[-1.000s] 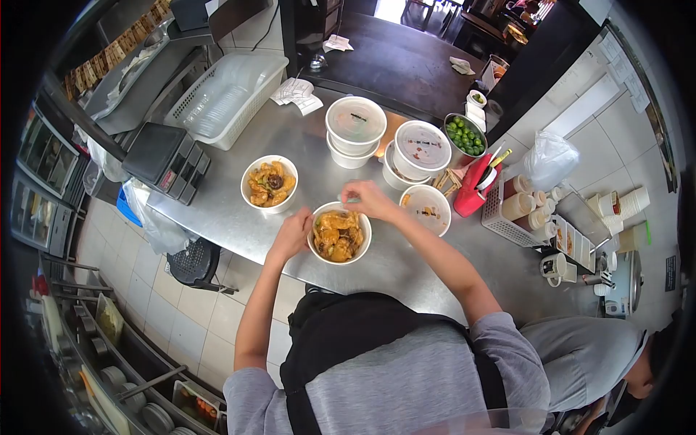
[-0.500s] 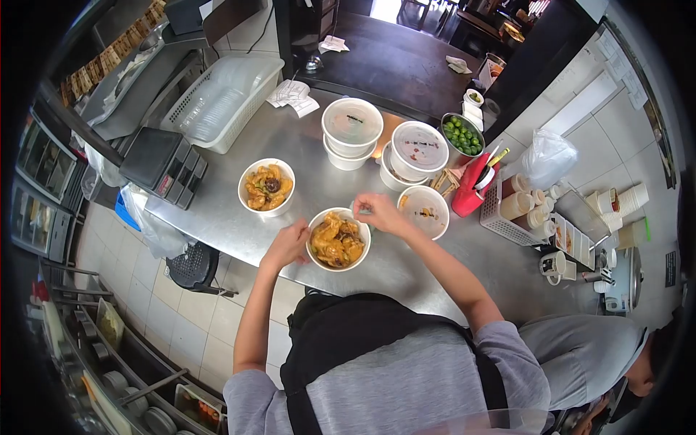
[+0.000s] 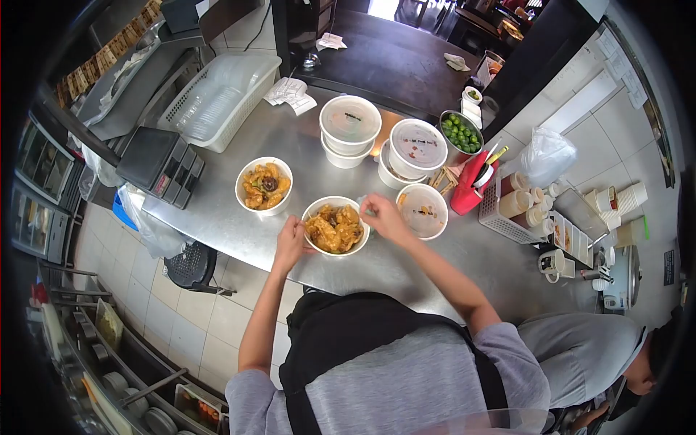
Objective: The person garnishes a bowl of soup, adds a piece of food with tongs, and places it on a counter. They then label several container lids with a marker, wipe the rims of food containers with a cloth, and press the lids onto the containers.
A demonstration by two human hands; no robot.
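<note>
Dropped from above, the right hand (image 3: 384, 217) pinched the full bowl (image 3: 337, 254) by its right rim on the counter (image 3: 406, 268), the left hand (image 3: 290, 239) clasping the left rim; the bowl was likely light, flexible and best held level by the rim.

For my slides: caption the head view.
Left hand and right hand touch a white round bowl of fried food on a steel counter.

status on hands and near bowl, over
Left hand holds near bowl at left rim. Right hand at right rim, grip unclear. Second food bowl beside, apart.

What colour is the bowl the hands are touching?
White. The round white bowl of golden-brown food shows best in the head view.
</note>
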